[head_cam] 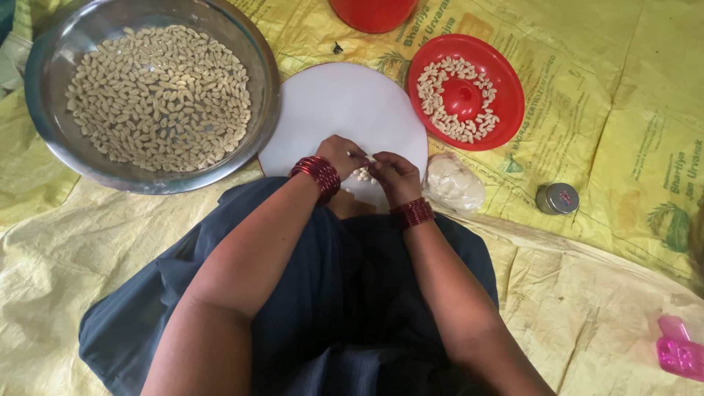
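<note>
- A small cluster of pale nuts (362, 174) lies at the near edge of a round white board (345, 110), between the two hands.
- The left hand (342, 155) curls over the cluster from the left, fingertips bent down onto the nuts; whether it pinches one cannot be told.
- The right hand (393, 176) sits just beside it on the right, fingers folded in toward the same nuts, the two hands almost touching.
- Both wrists carry stacks of red bangles (317, 173), and a dark blue garment (323, 308) covers the lap near the camera.
- Just right of the right hand lies a clear plastic bag (454, 183) holding something whitish.
- Far right of the board, a red plate (506, 81) holds a ring of pale nuts around its raised centre.
- Far left, a large steel bowl (44, 66) is partly filled with the same nuts.
- A red container (372, 13) shows at the far edge.
- A small round metal tin (556, 198) with a red label on its lid stands to the right.
- A pink plastic object (680, 350) lies at the near right corner.
- Everything rests on yellow sacking (631, 132) printed with green lettering and plant pictures.
</note>
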